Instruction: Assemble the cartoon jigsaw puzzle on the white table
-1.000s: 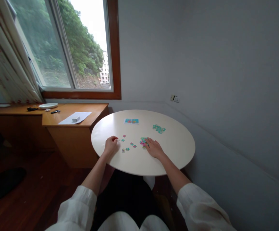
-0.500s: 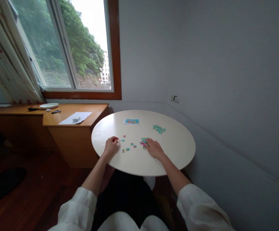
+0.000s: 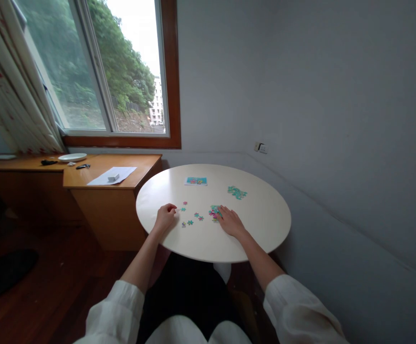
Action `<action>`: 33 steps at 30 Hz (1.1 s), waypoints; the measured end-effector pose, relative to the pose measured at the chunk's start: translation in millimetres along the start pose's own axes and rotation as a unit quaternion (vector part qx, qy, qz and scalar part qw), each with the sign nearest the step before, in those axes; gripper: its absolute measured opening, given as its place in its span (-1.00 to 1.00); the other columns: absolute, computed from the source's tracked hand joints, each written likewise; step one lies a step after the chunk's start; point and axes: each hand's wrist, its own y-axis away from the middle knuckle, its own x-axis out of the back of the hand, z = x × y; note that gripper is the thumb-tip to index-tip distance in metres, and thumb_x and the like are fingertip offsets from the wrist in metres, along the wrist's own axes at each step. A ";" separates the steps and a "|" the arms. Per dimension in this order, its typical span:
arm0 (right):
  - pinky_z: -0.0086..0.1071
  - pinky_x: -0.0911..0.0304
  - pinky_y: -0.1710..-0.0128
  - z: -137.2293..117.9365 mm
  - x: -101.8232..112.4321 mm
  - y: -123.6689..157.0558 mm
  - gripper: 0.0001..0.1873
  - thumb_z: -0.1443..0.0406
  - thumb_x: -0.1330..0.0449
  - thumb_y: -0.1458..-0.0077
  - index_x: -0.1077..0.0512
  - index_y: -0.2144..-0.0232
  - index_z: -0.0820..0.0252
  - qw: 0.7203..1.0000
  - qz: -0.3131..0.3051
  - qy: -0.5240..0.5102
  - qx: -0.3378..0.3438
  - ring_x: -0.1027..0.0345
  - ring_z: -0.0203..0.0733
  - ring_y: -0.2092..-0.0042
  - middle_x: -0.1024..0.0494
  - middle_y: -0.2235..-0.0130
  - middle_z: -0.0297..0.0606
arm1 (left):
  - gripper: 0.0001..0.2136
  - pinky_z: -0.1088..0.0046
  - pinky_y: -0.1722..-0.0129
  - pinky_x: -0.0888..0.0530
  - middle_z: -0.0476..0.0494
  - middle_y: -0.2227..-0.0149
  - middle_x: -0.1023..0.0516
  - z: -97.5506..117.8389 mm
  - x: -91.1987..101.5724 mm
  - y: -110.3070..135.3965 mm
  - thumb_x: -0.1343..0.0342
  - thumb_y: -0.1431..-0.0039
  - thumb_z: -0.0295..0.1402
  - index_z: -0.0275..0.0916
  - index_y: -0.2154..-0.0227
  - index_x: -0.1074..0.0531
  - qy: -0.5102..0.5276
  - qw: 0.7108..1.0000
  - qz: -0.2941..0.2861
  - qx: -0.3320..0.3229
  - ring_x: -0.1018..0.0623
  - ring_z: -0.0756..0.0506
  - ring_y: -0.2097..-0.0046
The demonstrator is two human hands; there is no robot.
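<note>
A round white table [image 3: 258, 224] carries loose jigsaw pieces [image 3: 192, 218] in teal and pink. My left hand [image 3: 165, 217] rests curled on the table beside them, fingers pinched together; what they hold is too small to make out. My right hand [image 3: 230, 220] lies flat with fingers stretched onto a small joined cluster of pieces [image 3: 213, 211]. A pile of teal pieces [image 3: 237, 192] sits farther back right. A small coloured picture card [image 3: 196, 180] lies at the far side.
A wooden sideboard [image 3: 100, 191] stands left of the table under the window, with a sheet of paper [image 3: 112, 175], a white plate [image 3: 72, 157] and small dark items. Grey walls close in behind and to the right; a socket [image 3: 261, 147] is on the wall.
</note>
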 end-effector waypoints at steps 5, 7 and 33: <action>-0.27 0.31 -0.18 -0.1 0.1 0.8 -0.44 0.13 0.29 -0.18 0.00 -0.17 0.23 1.000 0.007 -0.004 0.000 0.21 -0.23 -0.24 0.02 -0.23 -0.22 | -0.78 0.45 0.32 -0.35 -0.15 0.43 -0.52 2.5 1.2 0.5 0.09 0.08 -0.45 -0.31 0.44 -0.46 0.003 1.000 0.000 0.004 -0.47 -0.07 0.35; -0.27 0.30 -0.17 0.1 -0.3 1.1 -0.46 0.17 0.27 -0.18 -0.03 -0.16 0.23 1.000 0.017 -0.003 -0.001 0.19 -0.22 -0.23 0.00 -0.23 -0.21 | -0.78 0.44 0.32 -0.35 -0.15 0.43 -0.52 3.0 1.4 0.7 0.08 0.08 -0.45 -0.31 0.44 -0.46 0.003 1.000 0.000 0.004 -0.47 -0.07 0.35; -0.37 0.07 -0.08 -0.7 6.0 6.7 -0.55 0.24 0.13 -0.11 -0.26 -0.03 0.15 0.996 0.086 -0.013 -0.031 -0.10 -0.18 -0.09 -0.25 -0.10 -0.21 | -0.72 0.27 0.14 -0.27 -0.19 0.24 -0.44 34.7 -27.5 27.7 -0.05 0.00 -0.23 -0.21 0.21 -0.41 -0.145 0.987 -0.039 -0.050 -0.44 -0.14 0.19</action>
